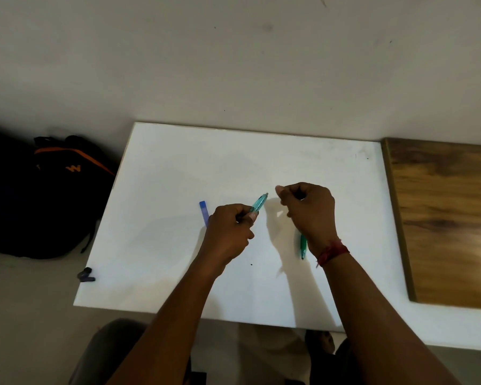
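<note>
Above the table [178, 162], pen [259, 203] jutting from left grip [229, 232]

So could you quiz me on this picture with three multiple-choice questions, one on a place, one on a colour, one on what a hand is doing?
1. Where is the black backpack? A) left of the white table B) on a chair C) on the table
2. What colour is the thread on the right wrist? A) blue B) red C) yellow
3. What is the left hand doing? A) lying flat B) gripping the teal pen C) touching the backpack
Answers: 1 A, it lies beyond the table's left edge; 2 B, the band is red; 3 B, its fingers curl round the barrel.
</note>
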